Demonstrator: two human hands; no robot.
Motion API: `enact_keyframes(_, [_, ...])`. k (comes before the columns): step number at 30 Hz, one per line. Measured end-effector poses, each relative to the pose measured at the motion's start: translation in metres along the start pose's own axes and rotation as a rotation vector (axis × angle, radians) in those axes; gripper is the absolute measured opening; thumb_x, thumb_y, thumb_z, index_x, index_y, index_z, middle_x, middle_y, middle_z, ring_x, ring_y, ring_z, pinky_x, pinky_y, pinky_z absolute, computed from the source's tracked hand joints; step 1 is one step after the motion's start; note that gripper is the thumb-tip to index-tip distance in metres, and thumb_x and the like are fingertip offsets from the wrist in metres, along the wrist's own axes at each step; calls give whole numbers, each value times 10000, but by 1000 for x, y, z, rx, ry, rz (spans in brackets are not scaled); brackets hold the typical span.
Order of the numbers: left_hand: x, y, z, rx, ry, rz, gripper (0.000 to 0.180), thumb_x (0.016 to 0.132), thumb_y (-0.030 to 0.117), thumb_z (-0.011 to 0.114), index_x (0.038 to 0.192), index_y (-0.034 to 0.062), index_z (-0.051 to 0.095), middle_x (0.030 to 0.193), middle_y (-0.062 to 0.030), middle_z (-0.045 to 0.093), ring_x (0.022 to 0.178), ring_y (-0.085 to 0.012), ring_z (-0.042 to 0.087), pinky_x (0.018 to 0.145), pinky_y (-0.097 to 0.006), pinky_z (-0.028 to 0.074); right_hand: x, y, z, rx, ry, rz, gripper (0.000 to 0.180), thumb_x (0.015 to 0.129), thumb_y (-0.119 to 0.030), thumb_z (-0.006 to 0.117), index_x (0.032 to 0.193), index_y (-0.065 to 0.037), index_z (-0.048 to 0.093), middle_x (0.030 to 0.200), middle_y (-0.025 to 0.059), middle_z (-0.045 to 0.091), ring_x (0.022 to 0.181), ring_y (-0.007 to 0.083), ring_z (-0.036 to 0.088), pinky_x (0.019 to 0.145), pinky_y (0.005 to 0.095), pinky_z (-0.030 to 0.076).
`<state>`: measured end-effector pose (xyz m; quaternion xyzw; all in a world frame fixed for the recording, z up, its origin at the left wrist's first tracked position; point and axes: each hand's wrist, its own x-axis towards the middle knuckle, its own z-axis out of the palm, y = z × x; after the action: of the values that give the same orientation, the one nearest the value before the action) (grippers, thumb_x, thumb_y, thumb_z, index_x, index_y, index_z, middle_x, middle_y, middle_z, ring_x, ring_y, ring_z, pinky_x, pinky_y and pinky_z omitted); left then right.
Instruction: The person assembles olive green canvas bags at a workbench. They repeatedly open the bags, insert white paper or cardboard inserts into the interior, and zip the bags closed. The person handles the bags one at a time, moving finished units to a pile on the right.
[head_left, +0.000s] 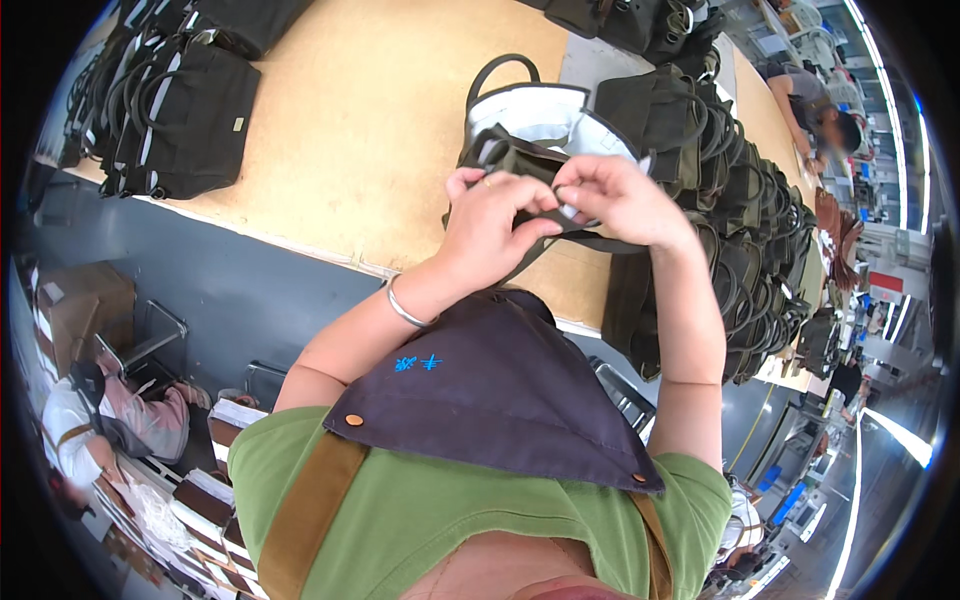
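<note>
A dark olive handbag (525,155) with a pale lining (535,106) sits at the near edge of the table, its mouth gaping upward. One rounded handle (500,66) rises at its far side. My left hand (492,217) is closed on the bag's near rim, thumb pointing toward the other hand. Beside it, my right hand (618,198) pinches thumb and forefinger together over the same rim. A small bit of white shows beneath those fingertips, but what they grip is too small to make out. A dark strap hangs below my hands.
Rows of similar dark handbags (735,200) crowd the table's right side. More bags (190,120) stand at the far left of the tan tabletop (350,120). A co-worker (815,115) leans over a table at the far right; another person (120,420) sits lower left near cardboard boxes (85,305).
</note>
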<state>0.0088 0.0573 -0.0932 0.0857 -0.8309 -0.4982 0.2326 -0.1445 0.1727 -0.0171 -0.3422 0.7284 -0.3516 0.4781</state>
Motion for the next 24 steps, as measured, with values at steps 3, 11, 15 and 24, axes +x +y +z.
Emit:
enact_keyframes(3, [23,26,-26,-82,12,104,209,747,213,803,888,150,663,821,59,639,813,-107,574,919,-356,268,-11,-30,-16,113,-17,-172,69,936,-76,579,952,-23,619,755,-53,568,653,15,479,593,192,422])
enact_keyframes(11, [18,13,-42,11,-87,-3,152,820,221,748,872,140,632,794,71,609,795,-95,549,881,-333,261,-2,-12,-8,96,5,-134,81,903,-81,627,947,-17,651,755,-34,615,678,36,520,601,205,434])
enact_keyframes(15, [18,16,-43,8,-33,26,148,834,276,727,861,160,640,769,56,628,727,-126,534,836,-350,277,-11,-32,4,-96,183,-135,86,875,-66,656,919,3,682,748,-8,641,693,45,546,622,213,454])
enact_keyframes(24, [14,23,-45,-72,32,20,131,818,202,720,777,139,613,741,66,605,723,-114,515,825,-334,268,-19,-36,13,-151,242,-276,70,862,-14,655,921,16,681,720,2,607,629,34,488,568,213,417])
